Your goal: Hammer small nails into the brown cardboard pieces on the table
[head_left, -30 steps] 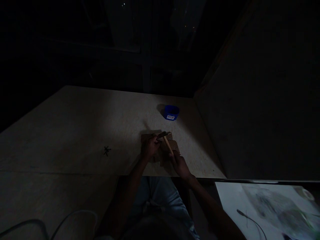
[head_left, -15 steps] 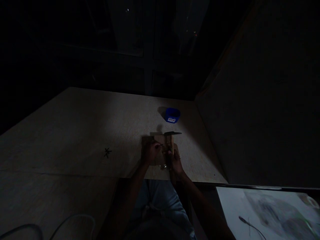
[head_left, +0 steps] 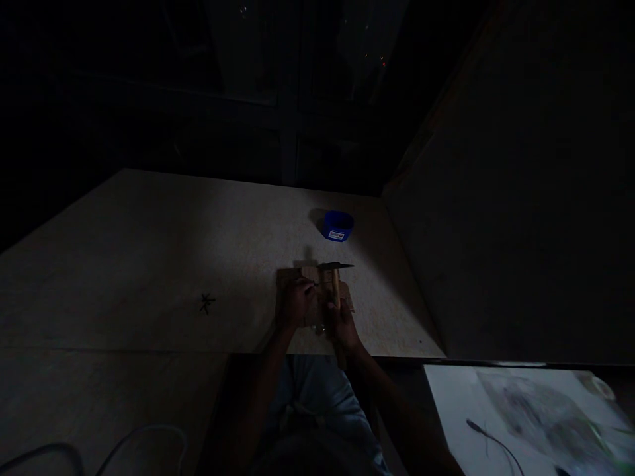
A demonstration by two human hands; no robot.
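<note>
My right hand (head_left: 343, 325) is closed around the wooden handle of a hammer (head_left: 336, 285), its dark metal head at the far end. The hammer is held over a brown piece of board or cardboard (head_left: 308, 317) near the table's front edge. On the left of that piece, my left hand (head_left: 296, 303) is closed in a pinch. A small, thin, dark nail (head_left: 316, 284) shows at its fingertips, close to the hammer handle; dim light hides its details. Small shiny bits (head_left: 320, 328) lie by the near edge of the brown piece.
A blue plastic tub (head_left: 338, 226) with a white label stands beyond the hammer. Several thin dark nails (head_left: 207, 303) lie in a small pile on the table (head_left: 149, 264) to the left. A dark panel (head_left: 496, 231) rises on the right. A cable (head_left: 491, 444) crosses a white surface, lower right.
The whole view has shifted slightly. The hammer has moved a little left, closer to my left hand. Both hands keep their holds.
</note>
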